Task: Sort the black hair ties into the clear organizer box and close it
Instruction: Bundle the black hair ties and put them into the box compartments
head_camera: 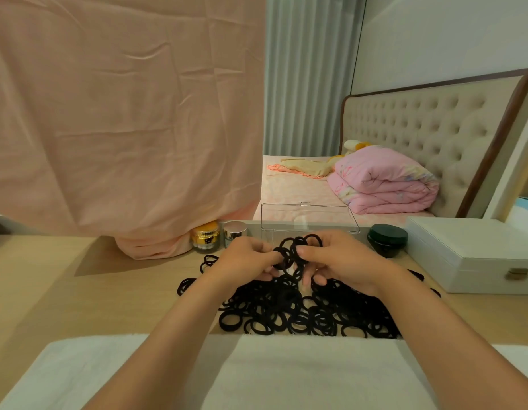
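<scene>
A big heap of black hair ties (301, 312) lies on the wooden table in front of me. Both hands hover over its far side. My left hand (245, 261) and my right hand (339, 261) together pinch a bunch of black hair ties (295, 250), lifted just above the heap. Right behind my hands stands the clear organizer box (310, 223) with its lid raised upright; its base is mostly hidden by my hands and the held bunch.
A pink cloth (123, 113) hangs at the left, over two small cosmetic jars (218, 236). A dark round jar (387, 239) and a white jewelry box (476, 255) sit to the right. A white towel (286, 374) covers the near table edge. A bed lies beyond.
</scene>
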Motion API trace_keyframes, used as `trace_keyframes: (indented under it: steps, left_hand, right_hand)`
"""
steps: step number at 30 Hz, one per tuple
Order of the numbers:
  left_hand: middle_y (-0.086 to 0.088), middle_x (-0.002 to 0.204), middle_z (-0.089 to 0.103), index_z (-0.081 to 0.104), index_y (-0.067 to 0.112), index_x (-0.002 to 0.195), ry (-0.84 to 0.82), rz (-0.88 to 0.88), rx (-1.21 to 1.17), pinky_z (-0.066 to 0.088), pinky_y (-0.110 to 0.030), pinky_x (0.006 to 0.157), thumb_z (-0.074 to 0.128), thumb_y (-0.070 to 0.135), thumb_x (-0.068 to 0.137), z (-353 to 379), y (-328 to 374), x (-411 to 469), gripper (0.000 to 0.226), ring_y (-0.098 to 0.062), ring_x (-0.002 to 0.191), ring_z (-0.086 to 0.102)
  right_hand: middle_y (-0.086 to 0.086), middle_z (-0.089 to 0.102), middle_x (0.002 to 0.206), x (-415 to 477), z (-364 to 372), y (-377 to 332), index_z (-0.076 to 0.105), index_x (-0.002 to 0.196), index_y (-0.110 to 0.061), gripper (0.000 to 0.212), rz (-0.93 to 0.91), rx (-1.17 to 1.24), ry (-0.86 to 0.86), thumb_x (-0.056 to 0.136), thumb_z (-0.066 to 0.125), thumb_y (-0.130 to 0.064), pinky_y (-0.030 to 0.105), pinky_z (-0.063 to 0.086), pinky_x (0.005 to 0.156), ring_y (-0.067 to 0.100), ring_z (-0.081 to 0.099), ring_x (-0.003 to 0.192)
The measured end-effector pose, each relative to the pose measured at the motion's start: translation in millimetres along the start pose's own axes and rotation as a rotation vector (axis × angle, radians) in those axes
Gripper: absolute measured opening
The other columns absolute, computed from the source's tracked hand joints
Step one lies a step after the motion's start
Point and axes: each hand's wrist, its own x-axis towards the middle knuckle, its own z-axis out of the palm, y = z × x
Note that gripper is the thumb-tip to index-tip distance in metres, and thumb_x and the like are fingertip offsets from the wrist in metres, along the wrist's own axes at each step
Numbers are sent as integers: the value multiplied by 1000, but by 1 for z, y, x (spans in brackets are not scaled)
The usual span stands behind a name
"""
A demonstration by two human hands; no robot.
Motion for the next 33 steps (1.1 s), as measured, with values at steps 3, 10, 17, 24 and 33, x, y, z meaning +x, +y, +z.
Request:
trace_keyframes:
  steps: [3, 10, 17, 24, 33]
  left_hand:
    - [-11, 95, 76, 75, 8, 108, -141, -36, -165, 60, -31, 86, 69, 26, 93, 0, 5, -3, 23, -15, 85, 74]
    - [-4, 94, 75, 72, 9, 116, -254, -48, -246, 58, -35, 90, 72, 33, 91, -3, 6, -5, 35, -17, 90, 71]
    - [-15, 100, 71, 70, 5, 111, -28, -164, -292, 61, -33, 81, 65, 17, 96, 5, 6, -1, 20, -20, 84, 73]
    - [-12, 101, 75, 75, 6, 104, -77, -96, -187, 61, -31, 83, 69, 25, 93, 7, 6, -4, 23, -15, 83, 75]
    - [-14, 95, 75, 70, 2, 112, -205, -93, -327, 58, -37, 91, 68, 19, 93, 7, 7, -6, 25, -21, 91, 73]
  right_hand:
    - [7, 73, 70, 0, 7, 2, 68, 109, -4, 17, 33, 42, 32, 100, 61, -16, 28, 42, 59, 10, 58, 47]
    - [-4, 70, 60, 2, 11, 3, 70, 100, -10, 8, 55, 30, 105, 99, 63, -15, 22, 44, 49, 6, 59, 44]
    - [20, 77, 90, 0, 1, 1, 67, 107, 0, 18, 100, 47, 151, 98, 65, -15, 28, 61, 60, 37, 75, 90]
    - [15, 79, 89, 2, 4, -6, 71, 105, -2, 14, 31, 192, 186, 95, 68, -11, 25, 62, 59, 20, 76, 73]
    - [17, 78, 85, 9, 15, 1, 73, 101, -7, 14, 37, 151, 352, 93, 73, -18, 24, 59, 52, 20, 74, 66]
